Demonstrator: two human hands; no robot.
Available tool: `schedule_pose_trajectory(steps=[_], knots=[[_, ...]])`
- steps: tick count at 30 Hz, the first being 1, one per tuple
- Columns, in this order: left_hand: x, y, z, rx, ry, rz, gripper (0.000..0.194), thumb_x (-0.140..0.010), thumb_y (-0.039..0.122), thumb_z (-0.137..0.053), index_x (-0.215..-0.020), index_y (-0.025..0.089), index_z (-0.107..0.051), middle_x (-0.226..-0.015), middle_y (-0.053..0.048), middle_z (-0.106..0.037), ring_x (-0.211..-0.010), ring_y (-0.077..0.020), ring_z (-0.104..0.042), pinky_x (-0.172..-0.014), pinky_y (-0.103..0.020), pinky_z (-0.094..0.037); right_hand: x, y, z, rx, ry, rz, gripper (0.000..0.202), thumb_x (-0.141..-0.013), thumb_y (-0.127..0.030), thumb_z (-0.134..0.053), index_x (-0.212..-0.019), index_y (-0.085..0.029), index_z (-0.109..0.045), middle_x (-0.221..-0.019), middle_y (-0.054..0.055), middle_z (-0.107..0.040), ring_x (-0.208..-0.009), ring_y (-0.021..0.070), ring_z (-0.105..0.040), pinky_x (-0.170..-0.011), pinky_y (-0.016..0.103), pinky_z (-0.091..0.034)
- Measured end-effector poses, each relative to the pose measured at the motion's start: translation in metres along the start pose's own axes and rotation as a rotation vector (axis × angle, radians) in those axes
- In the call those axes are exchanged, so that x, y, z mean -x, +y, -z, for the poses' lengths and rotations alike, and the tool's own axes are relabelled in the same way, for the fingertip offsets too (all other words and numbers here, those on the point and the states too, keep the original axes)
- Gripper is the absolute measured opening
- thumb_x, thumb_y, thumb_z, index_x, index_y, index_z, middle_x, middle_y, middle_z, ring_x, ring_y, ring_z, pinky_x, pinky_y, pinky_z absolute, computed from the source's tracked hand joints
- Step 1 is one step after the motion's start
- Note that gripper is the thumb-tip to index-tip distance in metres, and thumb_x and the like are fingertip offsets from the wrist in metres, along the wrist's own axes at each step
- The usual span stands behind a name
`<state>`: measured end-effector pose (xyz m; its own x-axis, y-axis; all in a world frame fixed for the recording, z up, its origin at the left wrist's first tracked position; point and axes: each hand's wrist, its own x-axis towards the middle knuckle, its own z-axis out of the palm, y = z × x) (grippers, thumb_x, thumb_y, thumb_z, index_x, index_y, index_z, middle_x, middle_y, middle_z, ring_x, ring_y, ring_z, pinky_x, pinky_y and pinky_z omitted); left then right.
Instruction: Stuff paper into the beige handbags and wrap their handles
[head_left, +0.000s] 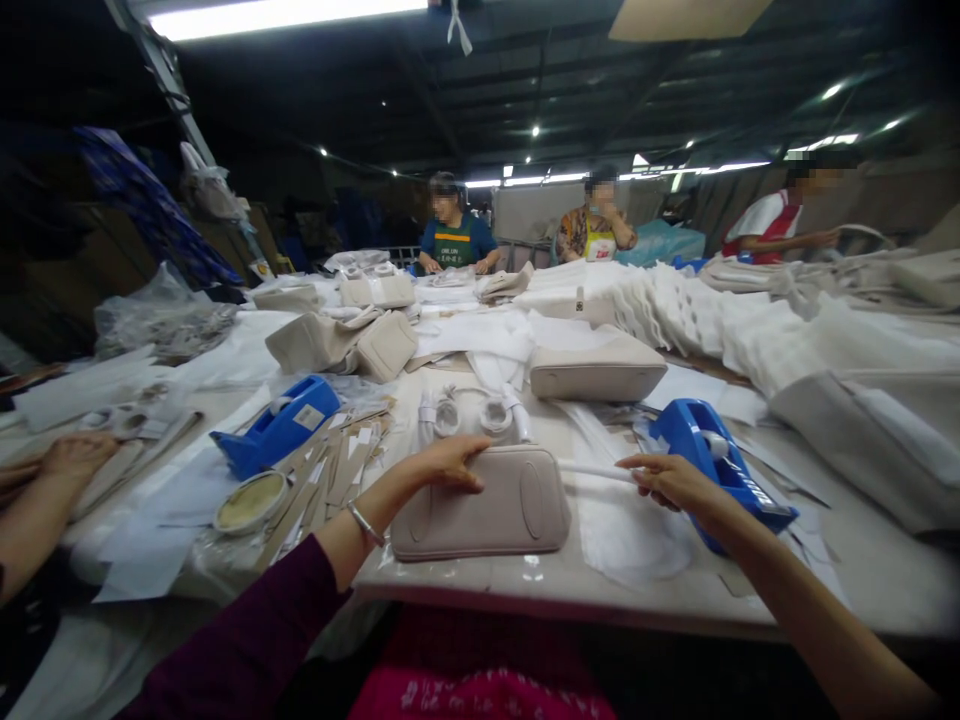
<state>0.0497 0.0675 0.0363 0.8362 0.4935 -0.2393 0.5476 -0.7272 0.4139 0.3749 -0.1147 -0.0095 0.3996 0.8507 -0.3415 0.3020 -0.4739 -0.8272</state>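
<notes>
Bag, gripped on the table by the left hand's fingers, could be dragged askew if the white strip, seemingly pinched by the right hand's fingers, is overpulled.

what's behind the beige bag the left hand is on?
Two round, white-wrapped pieces show just past the top edge of the beige bag. Anything lower, directly behind it, is hidden by the bag and the left hand.
</notes>
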Motion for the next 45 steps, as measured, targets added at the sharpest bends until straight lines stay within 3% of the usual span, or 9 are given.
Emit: schedule_pose_trajectory(steps=[4, 8, 14, 18, 24, 29, 36, 41, 45], knots=[[0.0, 0.0, -0.001, -0.006, 0.014, -0.02, 0.07, -0.063, 0.033, -0.073, -0.128, 0.019, -0.051, -0.128, -0.01, -0.057, -0.114, -0.0293, -0.054, -0.095, -0.035, -0.041, 0.006, -0.002, 0.003, -0.038, -0.092, -0.03, 0.039, -0.07, -0.025, -0.061, -0.105, -0.01, -0.068, -0.054, 0.0, -0.055, -0.039, 0.0063, -0.038, -0.038, 0.02, -0.022], [0.001, 0.002, 0.001, -0.027, 0.013, -0.041, 0.062, -0.064, 0.032, -0.072, -0.122, 0.018, -0.055, -0.119, -0.009, -0.06, -0.106, -0.0278, -0.056, -0.088, -0.032, -0.044, 0.001, -0.012, -0.019, -0.051, -0.217, 0.022, 0.041, -0.071, -0.027, -0.059, -0.107, -0.01, -0.067, -0.056, 0.0, -0.055, -0.041, 0.0068, -0.039, -0.04, 0.021, -0.025], [0.003, 0.006, 0.005, -0.05, 0.017, -0.06, 0.061, -0.063, 0.033, -0.073, -0.119, 0.018, -0.056, -0.115, -0.009, -0.058, -0.103, -0.0261, -0.056, -0.086, -0.031, -0.044, -0.021, -0.057, -0.068, -0.012, -0.457, 0.324, 0.024, -0.067, -0.02, -0.055, -0.085, -0.013, -0.07, -0.061, -0.001, -0.056, -0.052, 0.009, -0.045, -0.05, 0.022, -0.034], [0.003, 0.007, 0.006, -0.062, 0.006, -0.042, 0.064, -0.065, 0.035, -0.072, -0.124, 0.019, -0.053, -0.118, -0.009, -0.057, -0.106, -0.0267, -0.055, -0.089, -0.032, -0.044, -0.031, -0.073, -0.077, -0.053, -0.528, 0.426, 0.016, -0.056, -0.012, -0.063, -0.072, -0.015, -0.067, -0.079, 0.001, -0.065, -0.078, 0.0157, -0.056, -0.072, 0.026, -0.043], [0.001, 0.004, 0.003, -0.02, -0.001, -0.056, 0.064, -0.066, 0.032, -0.07, -0.126, 0.018, -0.052, -0.124, -0.009, -0.057, -0.113, -0.0275, -0.053, -0.097, -0.033, -0.04, -0.038, -0.051, -0.079, -0.401, -0.262, 0.385, 0.038, -0.053, -0.018, -0.072, -0.087, -0.016, -0.057, -0.072, -0.001, -0.063, -0.069, 0.014, -0.057, -0.069, 0.029, -0.043], [-0.001, 0.001, 0.003, 0.042, 0.027, -0.058, 0.06, -0.069, 0.036, -0.067, -0.123, 0.015, -0.053, -0.123, -0.009, -0.057, -0.111, -0.0285, -0.052, -0.098, -0.036, -0.039, -0.042, -0.048, -0.103, -0.526, -0.199, 0.388, 0.043, -0.056, -0.022, -0.071, -0.091, -0.02, -0.046, -0.075, -0.003, -0.064, -0.065, 0.0122, -0.057, -0.063, 0.026, -0.042], [0.0, 0.011, 0.002, 0.006, 0.049, -0.063, 0.034, -0.073, 0.044, -0.06, -0.092, 0.016, -0.058, -0.098, -0.005, -0.057, -0.093, -0.0244, -0.054, -0.081, -0.033, -0.044, -0.047, -0.047, -0.11, -0.558, -0.391, 0.383, 0.042, -0.054, -0.018, -0.072, -0.086, -0.018, -0.046, -0.059, -0.008, -0.06, -0.052, 0.0086, -0.049, -0.05, 0.019, -0.033], [0.001, 0.011, 0.0, -0.013, 0.041, 0.054, 0.036, -0.072, 0.046, -0.061, -0.093, 0.017, -0.058, -0.091, -0.004, -0.059, -0.086, -0.0238, -0.055, -0.074, -0.031, -0.043, -0.038, -0.035, -0.099, -0.602, -0.545, 0.401, 0.051, -0.055, -0.017, -0.073, -0.101, -0.017, -0.049, -0.08, -0.002, -0.067, -0.068, 0.0122, -0.059, -0.061, 0.021, -0.042], [0.0, 0.009, -0.001, -0.021, 0.058, 0.025, 0.035, -0.072, 0.045, -0.061, -0.093, 0.017, -0.058, -0.091, -0.004, -0.06, -0.087, -0.0238, -0.055, -0.074, -0.03, -0.042, -0.038, -0.033, -0.094, -0.613, -0.666, 0.407, 0.061, -0.053, -0.013, -0.074, -0.109, -0.017, -0.049, -0.087, -0.001, -0.067, -0.077, 0.0136, -0.061, -0.069, 0.023, -0.044]])
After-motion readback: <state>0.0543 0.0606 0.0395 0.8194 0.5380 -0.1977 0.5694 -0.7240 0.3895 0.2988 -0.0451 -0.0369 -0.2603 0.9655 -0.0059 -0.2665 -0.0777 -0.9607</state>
